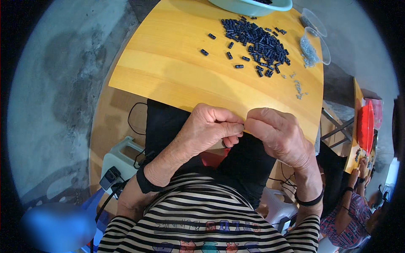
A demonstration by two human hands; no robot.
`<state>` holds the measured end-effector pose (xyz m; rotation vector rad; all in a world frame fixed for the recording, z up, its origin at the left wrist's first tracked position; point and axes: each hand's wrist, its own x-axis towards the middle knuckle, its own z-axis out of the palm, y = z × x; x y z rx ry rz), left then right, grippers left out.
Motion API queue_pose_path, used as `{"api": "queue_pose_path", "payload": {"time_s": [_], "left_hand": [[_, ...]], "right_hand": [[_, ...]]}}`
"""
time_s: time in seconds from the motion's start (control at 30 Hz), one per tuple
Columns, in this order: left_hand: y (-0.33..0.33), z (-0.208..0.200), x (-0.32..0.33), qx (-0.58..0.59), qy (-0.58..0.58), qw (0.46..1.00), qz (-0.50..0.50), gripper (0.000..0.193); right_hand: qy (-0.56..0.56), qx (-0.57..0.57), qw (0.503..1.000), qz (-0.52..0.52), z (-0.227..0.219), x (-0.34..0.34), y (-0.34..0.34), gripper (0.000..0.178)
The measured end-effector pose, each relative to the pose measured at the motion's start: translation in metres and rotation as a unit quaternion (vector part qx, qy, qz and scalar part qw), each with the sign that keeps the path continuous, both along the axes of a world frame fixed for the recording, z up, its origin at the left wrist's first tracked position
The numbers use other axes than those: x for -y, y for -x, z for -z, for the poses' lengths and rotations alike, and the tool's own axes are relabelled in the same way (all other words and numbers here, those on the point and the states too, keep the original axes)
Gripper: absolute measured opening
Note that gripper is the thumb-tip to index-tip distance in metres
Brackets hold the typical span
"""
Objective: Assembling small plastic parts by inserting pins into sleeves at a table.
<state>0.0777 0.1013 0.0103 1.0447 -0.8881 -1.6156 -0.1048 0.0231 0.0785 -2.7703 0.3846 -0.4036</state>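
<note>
My left hand [215, 126] and my right hand [276, 131] meet fingertip to fingertip just off the near edge of the yellow wooden table [164, 55]. Both are closed in a pinch. Whatever sits between the fingers is too small and too covered to make out. Beyond them, a heap of short black tube-like pieces [259, 42] lies on the tabletop, with several loose ones scattered on its left and near sides. Closer to my right hand is a little scatter of tiny clear or silvery pieces [299, 89].
A pale green basin [236, 9] stands at the far edge. Clear plastic tubs [326, 52] with tiny pieces sit at the table's right edge. A pale stool [126, 147] and cables are at lower left. Another person [348, 211] works at a table with a red basin [365, 128].
</note>
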Motion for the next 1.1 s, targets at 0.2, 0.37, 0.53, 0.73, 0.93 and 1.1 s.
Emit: {"api": "queue_pose_path", "payload": {"time_s": [0.2,0.37,0.53,0.73,0.93,1.1], "left_hand": [[-0.003,-0.002,0.002,-0.021,-0.023,0.999,0.025,0.011],[0.003,-0.007,0.001,-0.011,-0.029,0.999,0.014,0.011],[0.001,-0.006,0.001,0.015,0.025,0.999,0.021,0.009],[-0.001,-0.009,0.001,0.022,0.013,0.999,0.020,0.008],[-0.005,-0.006,0.002,-0.019,-0.021,0.999,0.042,0.008],[-0.005,-0.004,-0.001,-0.028,-0.037,0.998,0.046,0.009]], "right_hand": [[0.023,0.028,0.999,-0.032,0.002,0.001,0.002,0.026],[-0.002,0.029,0.999,-0.029,0.002,0.005,0.005,0.027],[-0.063,0.069,0.995,-0.017,0.008,0.004,0.007,0.028],[-0.166,0.132,0.977,0.008,0.018,0.007,0.008,0.028],[-0.031,0.082,0.996,-0.028,0.015,0.003,0.005,0.028],[-0.045,0.047,0.997,-0.046,0.013,0.004,0.006,0.029]]}}
